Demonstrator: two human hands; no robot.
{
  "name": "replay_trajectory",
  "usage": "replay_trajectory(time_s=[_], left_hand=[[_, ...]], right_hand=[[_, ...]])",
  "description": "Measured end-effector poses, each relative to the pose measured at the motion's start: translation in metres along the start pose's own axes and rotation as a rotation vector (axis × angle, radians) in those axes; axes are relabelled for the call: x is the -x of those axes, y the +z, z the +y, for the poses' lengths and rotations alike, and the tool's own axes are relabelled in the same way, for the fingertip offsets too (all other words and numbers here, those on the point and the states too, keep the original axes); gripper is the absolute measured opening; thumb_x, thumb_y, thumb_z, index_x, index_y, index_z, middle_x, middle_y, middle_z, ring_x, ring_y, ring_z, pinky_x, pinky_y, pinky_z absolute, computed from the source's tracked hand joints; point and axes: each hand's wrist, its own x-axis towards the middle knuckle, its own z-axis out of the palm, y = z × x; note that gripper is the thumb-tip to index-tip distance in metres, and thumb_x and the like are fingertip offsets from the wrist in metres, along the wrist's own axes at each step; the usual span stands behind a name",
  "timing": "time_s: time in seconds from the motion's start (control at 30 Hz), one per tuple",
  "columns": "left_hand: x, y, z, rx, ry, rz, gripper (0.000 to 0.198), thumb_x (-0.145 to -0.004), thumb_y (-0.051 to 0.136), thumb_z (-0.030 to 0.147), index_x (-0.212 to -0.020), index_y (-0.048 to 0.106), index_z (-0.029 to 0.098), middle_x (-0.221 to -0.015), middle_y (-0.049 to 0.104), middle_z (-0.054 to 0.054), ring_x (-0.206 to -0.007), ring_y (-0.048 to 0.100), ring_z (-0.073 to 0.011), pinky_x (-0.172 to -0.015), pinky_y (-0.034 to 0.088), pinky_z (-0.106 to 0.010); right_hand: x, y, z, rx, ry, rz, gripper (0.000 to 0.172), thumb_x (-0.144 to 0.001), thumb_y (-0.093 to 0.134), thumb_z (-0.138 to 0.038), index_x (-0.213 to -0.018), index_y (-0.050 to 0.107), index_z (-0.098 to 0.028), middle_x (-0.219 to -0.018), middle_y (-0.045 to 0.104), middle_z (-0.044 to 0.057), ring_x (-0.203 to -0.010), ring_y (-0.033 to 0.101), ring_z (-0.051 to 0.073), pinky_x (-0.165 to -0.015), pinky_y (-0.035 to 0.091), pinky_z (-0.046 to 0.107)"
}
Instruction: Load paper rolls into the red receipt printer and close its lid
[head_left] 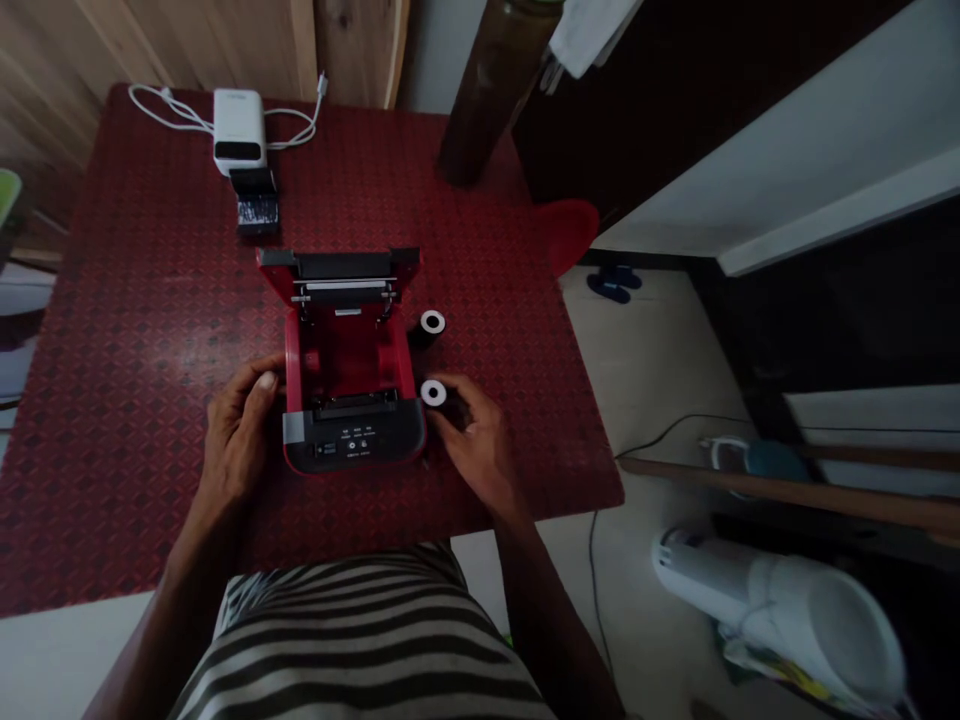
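Observation:
A small red and black printer [352, 440] sits on the table with its lid [341, 268] raised and its red inner bay facing up; I see no roll in the bay. At the printer's left side is my left hand [238, 430], its curled fingers against the casing and the thumb on the near side. My right hand [476, 430] is closed round a small paper roll [433, 393] with a white end and dark outside, right beside the printer's front right corner. A second similar paper roll [432, 323] stands upright just behind it.
The table [150, 480] has a red patterned cover. Toward the back lie a white power bank [240, 125] with a white cable and a small open black case [257, 205]. A tall dark cylinder [480, 100] stands at the back right. A red chair [574, 230] touches the right edge.

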Motion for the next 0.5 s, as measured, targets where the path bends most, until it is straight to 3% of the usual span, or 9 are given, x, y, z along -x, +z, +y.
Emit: replay_trajectory(time_s=[0.13, 0.27, 0.4, 0.5], left_hand=[[0.000, 0.001, 0.004, 0.050, -0.040, -0.029, 0.043, -0.106, 0.068, 0.063, -0.119, 0.084, 0.024, -0.089, 0.083, -0.004, -0.079, 0.076, -0.0238, -0.071, 0.056, -0.034], [0.001, 0.003, 0.005, 0.045, -0.053, -0.008, 0.041, -0.105, 0.069, 0.063, -0.117, 0.084, 0.028, -0.093, 0.084, -0.004, -0.082, 0.078, -0.0258, -0.072, 0.061, -0.035], [0.001, 0.004, 0.002, 0.117, -0.049, -0.031, 0.042, -0.106, 0.068, 0.063, -0.120, 0.085, 0.027, -0.101, 0.086, -0.007, -0.092, 0.082, -0.0295, -0.082, 0.066, -0.040], [0.001, 0.004, 0.001, 0.134, -0.039, -0.051, 0.044, -0.107, 0.068, 0.064, -0.122, 0.084, 0.026, -0.110, 0.087, -0.009, -0.100, 0.083, -0.0317, -0.092, 0.068, -0.045]], right_hand=[[-0.002, -0.038, -0.039, 0.008, -0.042, -0.026, 0.028, -0.101, 0.077, -0.025, -0.128, 0.078, -0.032, -0.129, 0.085, 0.003, -0.121, 0.080, 0.026, -0.111, 0.063, 0.047], [-0.019, -0.061, -0.098, 0.153, -0.277, -0.252, 0.032, -0.107, 0.081, -0.029, -0.138, 0.077, -0.034, -0.129, 0.084, 0.004, -0.119, 0.080, 0.026, -0.107, 0.065, 0.046], [-0.041, -0.034, -0.122, 0.392, -0.511, -0.387, 0.041, -0.111, 0.072, -0.017, -0.148, 0.071, -0.034, -0.132, 0.083, 0.005, -0.122, 0.079, 0.029, -0.114, 0.064, 0.053], [-0.051, 0.001, -0.119, 0.632, -0.599, -0.405, 0.031, -0.109, 0.069, -0.007, -0.134, 0.074, -0.025, -0.122, 0.084, 0.009, -0.115, 0.077, 0.031, -0.108, 0.063, 0.053]])
